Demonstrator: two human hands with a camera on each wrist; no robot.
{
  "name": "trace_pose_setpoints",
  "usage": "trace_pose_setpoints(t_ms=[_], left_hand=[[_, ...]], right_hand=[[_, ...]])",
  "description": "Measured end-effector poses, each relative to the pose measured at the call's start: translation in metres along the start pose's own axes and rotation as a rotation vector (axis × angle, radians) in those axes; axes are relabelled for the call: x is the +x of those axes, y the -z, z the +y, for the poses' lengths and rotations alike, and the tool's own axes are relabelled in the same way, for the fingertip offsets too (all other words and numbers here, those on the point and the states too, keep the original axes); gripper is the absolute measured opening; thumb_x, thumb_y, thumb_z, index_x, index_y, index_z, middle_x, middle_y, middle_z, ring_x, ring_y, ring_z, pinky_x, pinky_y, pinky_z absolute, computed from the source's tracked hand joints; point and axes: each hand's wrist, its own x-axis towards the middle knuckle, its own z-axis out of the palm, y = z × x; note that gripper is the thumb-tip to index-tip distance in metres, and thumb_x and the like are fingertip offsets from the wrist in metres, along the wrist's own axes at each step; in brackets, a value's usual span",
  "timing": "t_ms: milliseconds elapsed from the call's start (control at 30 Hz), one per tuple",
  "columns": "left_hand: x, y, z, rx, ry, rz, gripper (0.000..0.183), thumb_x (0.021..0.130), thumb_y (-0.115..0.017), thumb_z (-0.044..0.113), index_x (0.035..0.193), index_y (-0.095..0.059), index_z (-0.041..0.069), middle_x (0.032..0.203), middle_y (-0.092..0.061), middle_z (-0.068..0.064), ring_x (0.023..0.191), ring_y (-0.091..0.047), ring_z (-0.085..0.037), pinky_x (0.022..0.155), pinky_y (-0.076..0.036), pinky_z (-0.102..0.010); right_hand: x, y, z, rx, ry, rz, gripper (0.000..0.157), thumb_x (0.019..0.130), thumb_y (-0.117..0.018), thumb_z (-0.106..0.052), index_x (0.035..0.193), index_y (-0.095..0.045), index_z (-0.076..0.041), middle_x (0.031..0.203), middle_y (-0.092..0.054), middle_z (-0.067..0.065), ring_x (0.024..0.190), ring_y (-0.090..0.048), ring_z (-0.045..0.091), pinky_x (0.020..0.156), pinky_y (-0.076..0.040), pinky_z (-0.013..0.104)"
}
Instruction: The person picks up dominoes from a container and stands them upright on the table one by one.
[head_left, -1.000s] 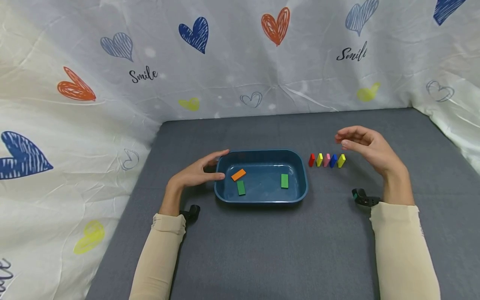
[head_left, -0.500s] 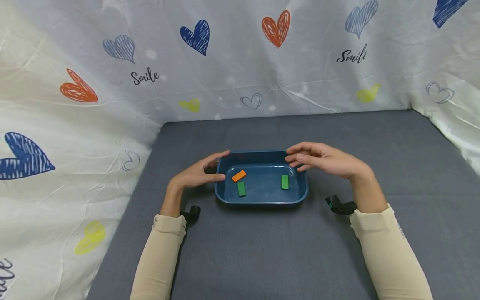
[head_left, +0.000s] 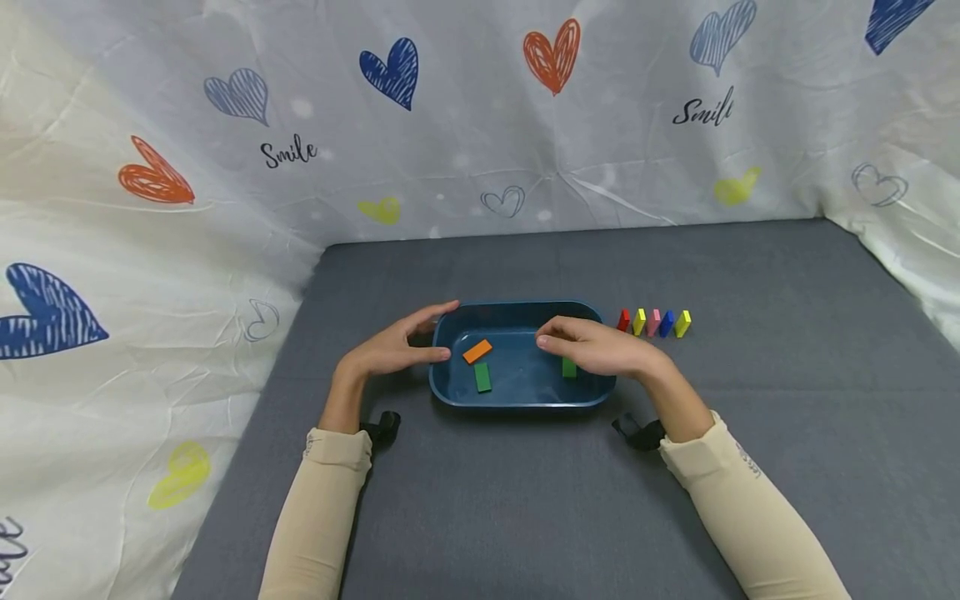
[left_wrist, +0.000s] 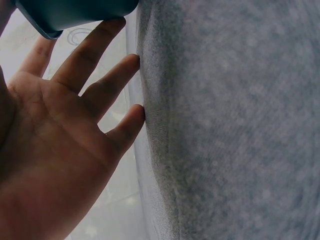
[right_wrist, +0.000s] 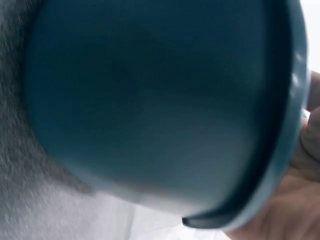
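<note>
Tray (head_left: 525,398): left end blocked by left hand (head_left: 393,346); right hand (head_left: 588,344) over right part, partly hiding green block (head_left: 568,370). Gap mid-tray, between hands. Block row (head_left: 653,322) obstructs counter (head_left: 517,500) right of tray. Passage near side, between sleeves (head_left: 318,508).

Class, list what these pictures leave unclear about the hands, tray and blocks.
Whether the right hand holds anything: head view, hidden by the hand itself.
Rightmost green block: head view, partly covered by that hand.
Tray: left wrist view, cut off by top edge.
</note>
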Motion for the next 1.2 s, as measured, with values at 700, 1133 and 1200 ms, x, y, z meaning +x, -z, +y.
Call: trace_pose_setpoints(t_ms=[700, 1133, 1200], left_hand=[[0.003, 0.001, -0.002, 0.008, 0.005, -0.002, 0.079, 0.096, -0.073, 0.032, 0.159, -0.028, 0.043, 0.170, -0.020, 0.004, 0.154, -0.027, -0.039, 0.118, -0.027, -0.069], [0.001, 0.001, -0.003, -0.001, -0.001, -0.006, 0.079, 0.096, -0.073, 0.031, 0.160, -0.029, 0.041, 0.170, -0.020, 0.003, 0.154, -0.027, -0.040, 0.118, -0.028, -0.069], [0.001, 0.001, -0.003, -0.003, -0.001, -0.005, 0.078, 0.096, -0.073, 0.030, 0.160, -0.029, 0.041, 0.170, -0.020, 0.003, 0.154, -0.028, -0.040, 0.118, -0.028, -0.069]], right_hand=[[0.001, -0.006, -0.002, -0.080, 0.100, -0.034, 0.038, 0.109, -0.048, -0.027, 0.136, -0.059, -0.002, 0.132, -0.063, 0.016, 0.114, -0.061, 0.028, 0.099, -0.052, 0.045], [0.005, -0.016, -0.004, -0.054, 0.059, -0.124, 0.035, 0.109, -0.049, -0.029, 0.126, -0.063, -0.002, 0.104, -0.060, 0.014, 0.089, -0.058, 0.024, 0.078, -0.053, 0.034], [0.006, -0.017, -0.003, -0.014, 0.056, -0.140, 0.036, 0.109, -0.049, -0.030, 0.126, -0.062, -0.002, 0.108, -0.060, 0.016, 0.093, -0.058, 0.026, 0.081, -0.057, 0.037]])
